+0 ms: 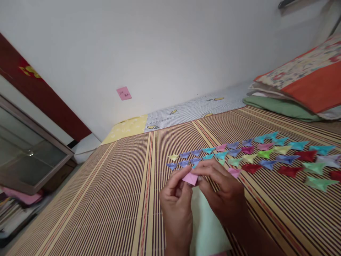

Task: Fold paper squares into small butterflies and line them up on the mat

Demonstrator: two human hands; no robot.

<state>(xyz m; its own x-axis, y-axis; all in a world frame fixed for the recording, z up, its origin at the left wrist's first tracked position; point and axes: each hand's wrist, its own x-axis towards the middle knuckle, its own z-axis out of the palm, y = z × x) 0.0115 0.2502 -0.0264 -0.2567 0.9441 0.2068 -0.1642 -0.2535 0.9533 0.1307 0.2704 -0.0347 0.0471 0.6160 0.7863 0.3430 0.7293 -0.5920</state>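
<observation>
A small folded piece of pink paper [190, 178] is pinched between my two hands. My left hand [177, 201] grips its left side between thumb and fingers. On the other side, my right hand [222, 188] holds the right edge, its fingertips close to those of the left. Just beyond my hands, rows of little folded paper boats [265, 153] in blue, green, red, yellow and pink spread to the right. Pale green paper [210, 227] lies below my hands, partly covered by my right arm.
The striped bamboo mat [119, 199] covers the bed. Stacked pillows and bedding [311, 85] lie at the far right. A white wall [160, 53] with a pink note [124, 93] rises behind. On the left are a glass-fronted cabinet door [29, 149] and the bed's edge.
</observation>
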